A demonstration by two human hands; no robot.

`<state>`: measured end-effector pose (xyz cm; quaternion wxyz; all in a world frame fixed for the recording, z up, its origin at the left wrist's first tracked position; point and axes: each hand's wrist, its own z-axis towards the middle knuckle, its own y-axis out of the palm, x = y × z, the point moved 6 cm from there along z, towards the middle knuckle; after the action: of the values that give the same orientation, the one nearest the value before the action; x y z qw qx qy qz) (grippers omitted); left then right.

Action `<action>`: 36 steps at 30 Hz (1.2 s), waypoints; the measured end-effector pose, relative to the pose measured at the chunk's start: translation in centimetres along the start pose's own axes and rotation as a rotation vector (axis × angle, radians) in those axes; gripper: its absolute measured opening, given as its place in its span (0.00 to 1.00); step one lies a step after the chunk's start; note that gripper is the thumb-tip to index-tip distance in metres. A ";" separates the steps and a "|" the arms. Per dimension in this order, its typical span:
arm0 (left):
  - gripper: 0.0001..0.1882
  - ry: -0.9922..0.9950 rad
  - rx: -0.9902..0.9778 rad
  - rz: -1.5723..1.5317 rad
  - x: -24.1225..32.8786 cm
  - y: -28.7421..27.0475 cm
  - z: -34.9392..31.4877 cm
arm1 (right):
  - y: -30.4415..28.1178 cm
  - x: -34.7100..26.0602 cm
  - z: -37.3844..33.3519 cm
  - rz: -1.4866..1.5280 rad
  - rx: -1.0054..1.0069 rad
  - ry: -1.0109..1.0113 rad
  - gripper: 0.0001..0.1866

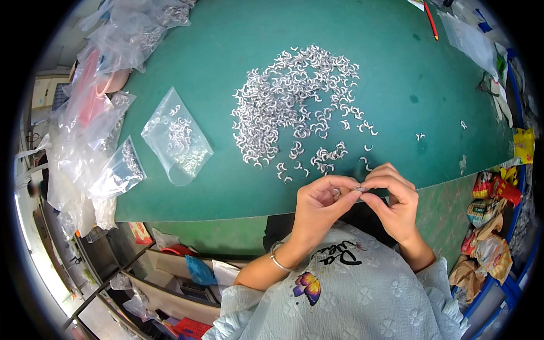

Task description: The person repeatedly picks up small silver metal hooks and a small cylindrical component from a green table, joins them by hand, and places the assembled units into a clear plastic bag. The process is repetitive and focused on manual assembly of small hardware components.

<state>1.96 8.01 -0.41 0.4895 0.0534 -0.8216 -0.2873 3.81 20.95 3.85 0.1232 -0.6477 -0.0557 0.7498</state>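
My left hand (pixel 324 205) and my right hand (pixel 395 198) meet at the near edge of the green table, fingertips pinched together. Between them is a small silvery metal piece (pixel 359 188), too small to make out in full. Another bit of silver shows within the curled fingers of my left hand. Just beyond my hands lies a wide heap of small silver crescent-shaped pieces (pixel 272 102), with a few loose ones scattered along its near side. A small clump of crescents (pixel 326 157) lies closest to my left hand.
A clear plastic bag (pixel 178 139) with more crescents lies left on the green table (pixel 408 68). Several filled bags (pixel 122 170) crowd the left edge beside a pink container (pixel 113 81). A red pencil-like stick (pixel 431 22) is far right. Colourful packets (pixel 493 190) sit beyond the right edge.
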 end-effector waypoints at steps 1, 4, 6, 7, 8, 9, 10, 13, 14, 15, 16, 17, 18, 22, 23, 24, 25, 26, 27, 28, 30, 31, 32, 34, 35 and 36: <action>0.06 0.031 -0.006 0.018 0.3 0.1 -0.1 | 0.0 -0.1 0.0 0.011 -0.014 -0.012 0.08; 0.08 0.105 -0.076 0.049 1.1 0.5 -0.4 | 0.1 0.1 -0.2 0.139 -0.041 0.073 0.06; 0.08 0.085 -0.088 0.051 1.2 0.6 -0.7 | 0.3 0.2 -0.5 0.239 -0.059 0.123 0.05; 0.08 0.076 -0.093 0.051 1.3 0.7 -0.8 | 0.4 0.2 -0.6 0.289 -0.069 0.148 0.04; 0.08 0.076 -0.099 0.045 1.3 0.7 -0.9 | 0.6 0.3 -0.8 0.348 -0.080 0.193 0.04; 0.08 0.077 -0.104 0.039 1.4 0.8 -1.0 | 0.7 0.5 -1.1 0.407 -0.092 0.239 0.04; 0.08 0.078 -0.110 0.033 1.4 0.9 -1.1 | 0.9 0.7 -1.3 0.466 -0.103 0.284 0.04; 0.07 0.047 -0.124 0.008 1.3 1.0 -1.1 | 1.3 1.2 -1.8 0.641 -0.127 0.457 0.04; 0.06 0.014 -0.128 0.000 1.2 1.1 -1.1 | 1.3 1.2 -1.8 0.644 -0.131 0.484 0.04; 0.05 -0.020 -0.133 -0.008 1.2 1.2 -1.1 | 1.4 1.1 -1.8 0.646 -0.134 0.511 0.03; 0.05 -0.052 -0.140 -0.016 1.1 1.2 -1.1 | 1.4 1.1 -1.8 0.647 -0.137 0.536 0.03; 0.04 -0.115 -0.153 -0.110 0.5 0.9 -1.0 | 0.8 1.4 -1.5 0.504 -0.094 0.487 0.03; 0.03 -0.178 -0.165 -0.203 -0.3 0.3 -0.9 | 0.3 2.0 -1.2 0.361 -0.051 0.437 0.03; 0.04 -0.252 -0.120 -0.376 -1.2 -0.2 -0.5 | -2.1 2.6 1.4 -0.382 0.148 0.100 0.09; 0.04 -0.245 -0.113 -0.361 -1.1 -0.2 -0.4 | -2.1 2.6 1.8 -0.521 0.167 -0.031 0.10; 0.04 -0.238 -0.106 -0.347 -1.0 -0.1 -0.4 | -1.8 2.8 2.0 -0.611 0.134 -0.062 0.10; 0.04 -0.231 -0.097 -0.332 -1.0 -0.1 -0.4 | -1.3 2.9 2.2 -0.699 0.100 -0.093 0.10; 0.04 -0.230 -0.090 -0.326 -1.0 -0.2 -0.4 | -0.9 3.1 2.3 -0.787 0.065 -0.124 0.10; 0.05 -0.229 -0.083 -0.320 -1.1 -0.3 -0.4 | -0.8 3.4 2.2 -0.780 0.059 -0.138 0.10; 0.05 -0.226 -0.074 -0.315 -1.2 -0.5 -0.4 | -0.7 3.8 2.1 -0.773 0.051 -0.154 0.10; 0.07 -0.193 -0.060 -0.289 -1.4 -0.9 -0.3 | -0.9 4.1 2.0 -0.725 0.066 -0.161 0.09; 0.08 -0.177 -0.053 -0.277 -1.4 -1.0 -0.2 | -1.1 4.2 2.0 -0.683 0.087 -0.152 0.08; 0.09 -0.168 -0.031 -0.235 -1.4 -1.1 -0.2 | -1.2 4.3 2.0 -0.642 0.109 -0.144 0.07; 0.10 -0.149 0.015 -0.150 -1.3 -1.0 0.0 | -1.5 5.2 1.3 -0.143 0.119 0.165 0.05; 0.10 -0.166 0.020 -0.125 -1.5 -1.0 0.1 | -1.2 5.5 0.5 0.109 0.120 0.316 0.04; 0.11 -0.183 0.026 -0.100 -1.6 -0.9 0.2 | -0.5 5.4 0.1 0.354 0.091 0.344 0.03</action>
<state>2.44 7.90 -2.19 0.3969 0.0742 -0.8628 -0.3042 3.09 22.81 -1.15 0.0268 -0.7594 0.1144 0.6400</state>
